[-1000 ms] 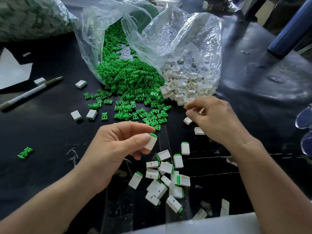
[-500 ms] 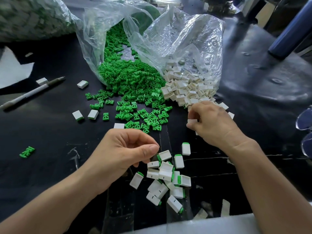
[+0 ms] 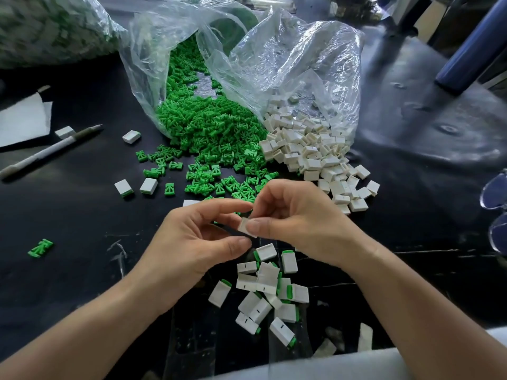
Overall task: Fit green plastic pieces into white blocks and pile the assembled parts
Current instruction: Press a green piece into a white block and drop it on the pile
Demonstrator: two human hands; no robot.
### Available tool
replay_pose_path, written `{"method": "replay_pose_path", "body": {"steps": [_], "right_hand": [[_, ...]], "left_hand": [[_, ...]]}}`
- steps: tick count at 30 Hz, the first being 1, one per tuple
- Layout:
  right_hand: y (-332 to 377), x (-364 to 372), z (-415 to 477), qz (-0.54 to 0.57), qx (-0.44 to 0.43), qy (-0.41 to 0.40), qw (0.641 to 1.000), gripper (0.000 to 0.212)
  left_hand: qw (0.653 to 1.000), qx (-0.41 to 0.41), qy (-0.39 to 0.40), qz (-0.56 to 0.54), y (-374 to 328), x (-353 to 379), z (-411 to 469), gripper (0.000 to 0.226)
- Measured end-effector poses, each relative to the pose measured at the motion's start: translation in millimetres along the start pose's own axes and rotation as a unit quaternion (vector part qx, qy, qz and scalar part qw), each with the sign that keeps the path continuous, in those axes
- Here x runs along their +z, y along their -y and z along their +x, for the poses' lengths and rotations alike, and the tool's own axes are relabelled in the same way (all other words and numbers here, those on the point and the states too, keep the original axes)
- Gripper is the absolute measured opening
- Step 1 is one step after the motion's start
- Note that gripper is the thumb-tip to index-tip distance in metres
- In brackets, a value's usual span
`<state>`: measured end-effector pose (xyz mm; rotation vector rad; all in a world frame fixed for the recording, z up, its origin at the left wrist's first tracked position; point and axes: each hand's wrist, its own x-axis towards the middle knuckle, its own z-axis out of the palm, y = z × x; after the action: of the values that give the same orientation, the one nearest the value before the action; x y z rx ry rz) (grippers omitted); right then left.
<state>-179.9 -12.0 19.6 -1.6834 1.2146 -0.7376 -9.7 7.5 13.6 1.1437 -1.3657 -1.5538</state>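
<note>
White block (image 3: pixel 247 227) sits pinched between thumb and fingers of the right hand (image 3: pixel 299 223), above the pile of assembled parts (image 3: pixel 264 292). The left hand (image 3: pixel 192 242) is curled beside it, fingertips near the block; what it pinches I cannot tell. Behind lie green pieces (image 3: pixel 208 138) and white blocks (image 3: pixel 315 157), spilling from clear bags (image 3: pixel 288 64).

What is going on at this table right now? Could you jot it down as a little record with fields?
surface: black table
green supply: green pieces spilling from a clear bag
white supply: white blocks spilling from a second clear bag
right hand: pinching one white block at thumb and fingers
left hand: fingertips meeting that block; any green piece in it is hidden
finished pile: assembled parts heaped below the hands
strays: pen, lone green piece on the left
</note>
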Motion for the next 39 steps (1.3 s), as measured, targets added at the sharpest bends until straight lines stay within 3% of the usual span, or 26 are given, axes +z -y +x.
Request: {"method": "replay_pose_path", "body": {"steps": [6, 9, 11, 19, 23, 31, 36, 39], "right_hand": [[1.1, -2.7, 0.2, 0.045, 0.005, -0.015, 0.999, 0.017], [-7.0, -9.4, 3.8, -0.087, -0.003, -0.112, 0.990, 0.011], [-11.6, -10.9, 5.6, -0.169, -0.005, -0.144, 0.975, 0.002], [-15.7, 8.4, 12.5, -0.296, -0.001, -0.095, 0.950, 0.023], [-16.5, 9.7, 15.0, -0.329, 0.007, -0.075, 0.941, 0.019], [-13.5, 4.7, 11.2, -0.265, -0.015, -0.062, 0.962, 0.011], [-9.4, -3.1, 6.0, -0.121, -0.009, -0.109, 0.987, 0.017], [-5.0, -3.5, 3.8, -0.032, -0.009, -0.097, 0.995, 0.024]], "left_hand": [[1.000, 0.004, -0.022, 0.007, -3.9, -0.9, -0.1, 0.027], [1.000, -0.003, -0.026, 0.016, -3.7, -1.2, -0.2, 0.014], [0.999, 0.000, -0.029, 0.019, -3.1, -0.6, 0.2, 0.020], [0.999, -0.019, -0.030, -0.033, -3.1, 0.0, 0.6, 0.018], [0.998, -0.029, -0.032, -0.047, -3.7, 0.5, 0.3, 0.014], [0.997, -0.039, -0.037, -0.055, -3.8, 0.2, 0.6, 0.021], [0.997, -0.033, -0.043, -0.055, -2.3, -0.9, 1.2, 0.017], [0.997, -0.011, -0.049, -0.053, -2.7, -1.2, 1.1, 0.020]]}}
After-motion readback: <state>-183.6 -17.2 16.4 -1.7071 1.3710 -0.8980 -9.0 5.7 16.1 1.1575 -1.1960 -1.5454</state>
